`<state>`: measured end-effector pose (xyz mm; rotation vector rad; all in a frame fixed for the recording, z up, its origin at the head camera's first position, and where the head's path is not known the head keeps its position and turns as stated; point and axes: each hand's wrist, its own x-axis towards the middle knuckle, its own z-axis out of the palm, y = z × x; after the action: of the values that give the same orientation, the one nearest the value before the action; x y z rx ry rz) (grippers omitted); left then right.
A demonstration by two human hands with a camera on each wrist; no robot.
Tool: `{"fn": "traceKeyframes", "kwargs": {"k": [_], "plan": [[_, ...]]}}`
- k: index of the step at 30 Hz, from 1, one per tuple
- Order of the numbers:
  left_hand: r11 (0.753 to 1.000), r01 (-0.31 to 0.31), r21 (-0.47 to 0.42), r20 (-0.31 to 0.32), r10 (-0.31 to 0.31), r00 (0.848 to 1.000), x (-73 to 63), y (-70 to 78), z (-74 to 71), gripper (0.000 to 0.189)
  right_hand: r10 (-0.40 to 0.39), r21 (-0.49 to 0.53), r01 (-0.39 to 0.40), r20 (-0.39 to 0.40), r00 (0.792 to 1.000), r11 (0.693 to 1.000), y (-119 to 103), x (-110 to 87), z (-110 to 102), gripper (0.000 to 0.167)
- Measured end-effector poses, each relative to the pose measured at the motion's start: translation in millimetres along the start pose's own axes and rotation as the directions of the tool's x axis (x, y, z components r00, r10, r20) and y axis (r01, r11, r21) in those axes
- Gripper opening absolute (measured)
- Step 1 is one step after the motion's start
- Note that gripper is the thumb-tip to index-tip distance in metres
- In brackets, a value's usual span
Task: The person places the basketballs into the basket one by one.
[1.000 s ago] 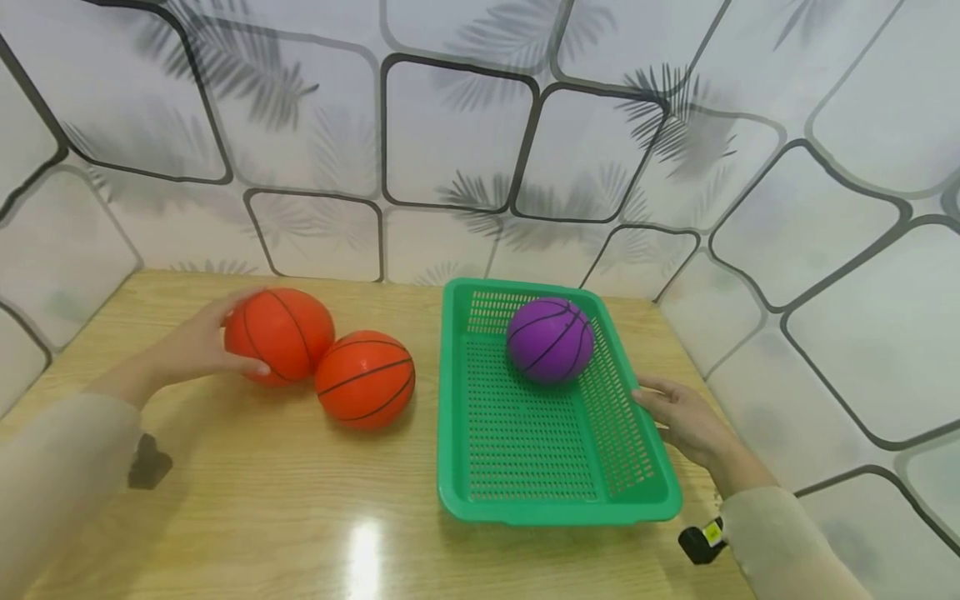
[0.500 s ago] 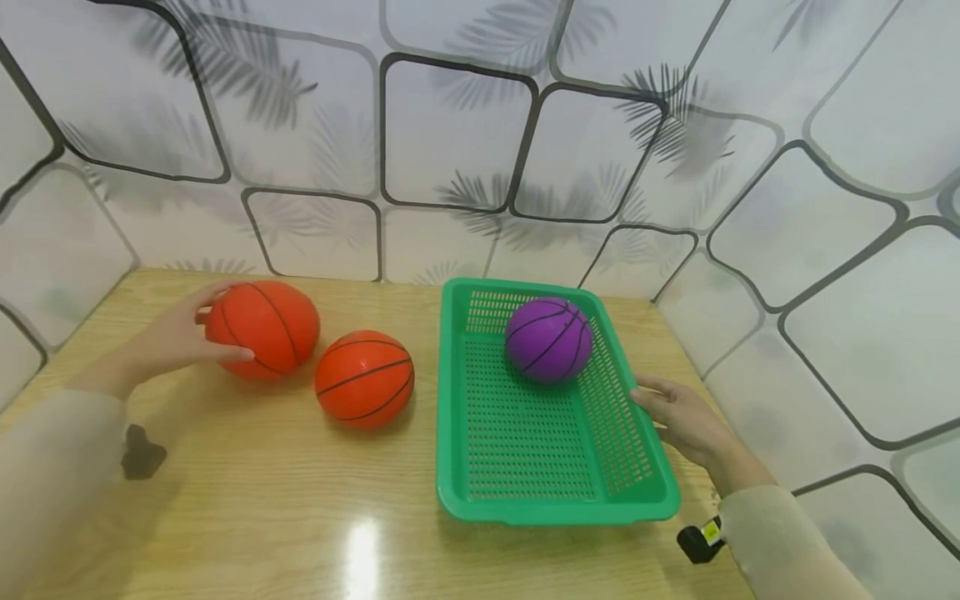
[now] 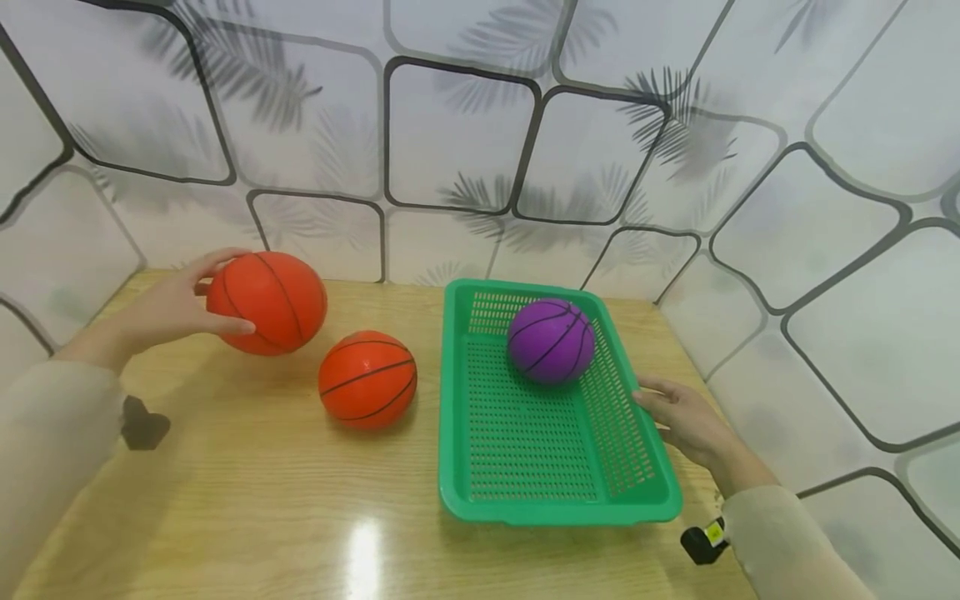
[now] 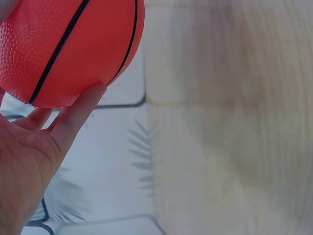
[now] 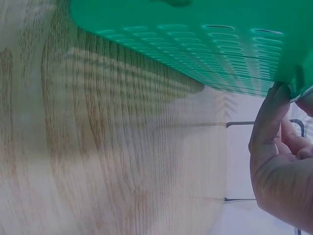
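Observation:
In the head view my left hand [image 3: 168,310] grips a red toy basketball [image 3: 268,304] from its left side, fingers and thumb spread round it. The ball is held just above the table; the left wrist view shows fingers against the pebbled ball [image 4: 73,54]. A second red toy basketball [image 3: 367,380] rests on the table to its lower right. My right hand [image 3: 686,421] pinches the right rim of a green plastic basket [image 3: 517,512]. A purple toy basketball [image 3: 551,342] sits inside, toward the back right. Under the basket's rim, the right wrist view shows a bent finger [image 5: 271,117].
The wooden table [image 3: 285,517] meets a patterned wall [image 3: 457,133] at the back, with wall on both sides as well. The right wall stands close beside my right hand. The second red ball lies between the held ball and the basket.
My left hand has drawn its red ball left, away from the other red ball, then raised it off the table. The right hand and basket have stayed put.

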<state>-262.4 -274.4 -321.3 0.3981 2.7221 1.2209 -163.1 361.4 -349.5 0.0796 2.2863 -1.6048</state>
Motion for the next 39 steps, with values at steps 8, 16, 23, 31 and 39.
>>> {"fn": "traceKeyframes", "kwargs": {"k": [8,16,23,31,39], "plan": [[0.999,-0.048,-0.026,-0.007,0.048,0.999,10.7,31.9,-4.5,0.098,0.001,0.004,-0.001,0.010,1.000,1.000,1.6,0.7,-1.1,0.069],[0.990,-0.124,-0.063,-0.007,0.124,0.992,26.5,65.8,3.3,0.098,0.001,0.000,-0.001,0.007,1.000,1.000,1.0,-1.1,-0.5,0.069],[0.966,-0.215,-0.141,0.022,0.220,0.975,41.9,98.1,19.5,0.094,-0.006,0.000,0.006,0.014,1.000,1.000,-0.5,-2.2,-0.3,0.068],[0.942,-0.284,-0.176,0.053,0.297,0.953,61.3,132.6,44.9,0.094,-0.013,0.007,0.013,0.016,1.000,1.000,0.3,-1.8,-0.9,0.068],[0.891,-0.368,-0.266,0.113,0.408,0.906,75.3,162.9,77.7,0.092,-0.010,0.009,0.010,0.020,1.000,1.000,0.3,-1.9,-0.6,0.069]]}}
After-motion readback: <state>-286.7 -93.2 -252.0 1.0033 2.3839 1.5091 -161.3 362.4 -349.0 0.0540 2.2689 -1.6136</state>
